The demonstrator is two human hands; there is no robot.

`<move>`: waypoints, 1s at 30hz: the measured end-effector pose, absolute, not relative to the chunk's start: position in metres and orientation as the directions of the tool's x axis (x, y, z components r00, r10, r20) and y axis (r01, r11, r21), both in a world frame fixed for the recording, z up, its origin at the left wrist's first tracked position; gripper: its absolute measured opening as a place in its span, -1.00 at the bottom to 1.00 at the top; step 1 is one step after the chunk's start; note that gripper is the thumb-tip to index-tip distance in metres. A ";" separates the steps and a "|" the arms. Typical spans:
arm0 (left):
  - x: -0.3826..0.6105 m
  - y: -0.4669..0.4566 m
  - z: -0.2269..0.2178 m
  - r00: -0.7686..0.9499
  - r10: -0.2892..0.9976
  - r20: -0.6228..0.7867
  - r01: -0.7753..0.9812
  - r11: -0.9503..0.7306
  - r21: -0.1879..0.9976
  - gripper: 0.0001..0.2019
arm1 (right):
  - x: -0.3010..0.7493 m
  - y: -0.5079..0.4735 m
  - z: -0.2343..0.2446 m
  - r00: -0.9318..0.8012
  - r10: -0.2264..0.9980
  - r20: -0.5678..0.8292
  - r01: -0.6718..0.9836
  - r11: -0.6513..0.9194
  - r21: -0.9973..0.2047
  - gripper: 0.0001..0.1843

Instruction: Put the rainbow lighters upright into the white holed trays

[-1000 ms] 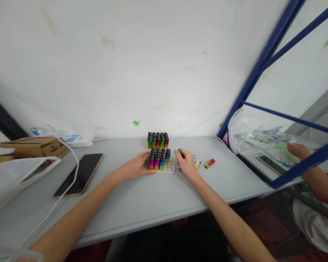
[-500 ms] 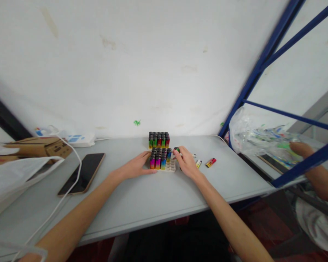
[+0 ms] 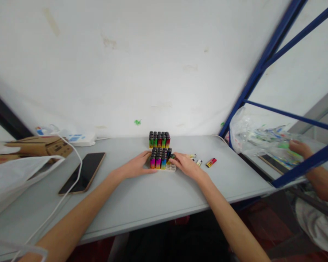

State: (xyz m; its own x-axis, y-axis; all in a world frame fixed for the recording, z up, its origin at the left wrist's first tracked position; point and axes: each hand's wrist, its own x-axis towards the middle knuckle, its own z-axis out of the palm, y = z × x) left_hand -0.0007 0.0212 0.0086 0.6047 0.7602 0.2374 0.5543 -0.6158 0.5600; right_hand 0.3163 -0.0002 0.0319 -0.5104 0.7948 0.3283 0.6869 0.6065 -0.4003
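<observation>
In front of me is a white tray (image 3: 170,168) with round holes. Several colourful lighters (image 3: 158,162) stand upright in it, pink, purple and blue with black tops, while holes at its front right are bare. My left hand (image 3: 138,165) grips the tray's left side, thumb along the front and fingers behind. Pinched in my right hand (image 3: 186,163) is a dark-topped lighter (image 3: 172,157), held over the tray's right part. My fingers cover most of its body, and I cannot tell whether its base is in a hole.
A second block of upright lighters (image 3: 159,139) stands behind, near the wall. Loose lighters, one red and yellow (image 3: 211,162), lie to the right. At left are a phone (image 3: 82,173), a white cable and a cardboard box (image 3: 47,146). Another person's hand (image 3: 300,148) is beyond the blue frame (image 3: 251,83).
My right hand has moved left with the lighter, from the tray's right edge to over its holes. My left hand stays at the tray.
</observation>
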 end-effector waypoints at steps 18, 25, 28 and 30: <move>-0.002 0.027 0.007 0.581 0.779 0.237 0.579 -0.600 0.552 -0.10 | 0.459 -0.011 0.018 0.205 0.868 0.452 0.948 -0.062 -0.313 -0.58; -0.002 0.024 0.011 0.570 0.796 0.204 0.598 -0.573 0.561 -0.08 | 0.476 -0.016 -0.007 0.228 0.942 0.246 0.948 -0.157 -0.277 -0.64; -0.002 0.024 0.011 0.578 0.790 0.204 0.593 -0.578 0.560 -0.09 | 0.478 -0.007 -0.003 0.207 0.930 0.304 0.887 -0.047 -0.460 -0.59; -0.003 0.024 0.010 0.582 0.788 0.202 0.592 -0.581 0.559 -0.09 | 0.473 -0.003 0.003 0.213 0.924 0.318 0.753 0.053 -0.656 -0.56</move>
State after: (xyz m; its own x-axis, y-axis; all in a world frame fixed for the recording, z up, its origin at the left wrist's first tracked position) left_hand -0.0028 0.0242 0.0103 0.5823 0.7875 0.2019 0.5917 -0.5808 0.5591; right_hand 0.4735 -0.0027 0.0031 0.2126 0.9238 0.3183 0.7530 0.0527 -0.6559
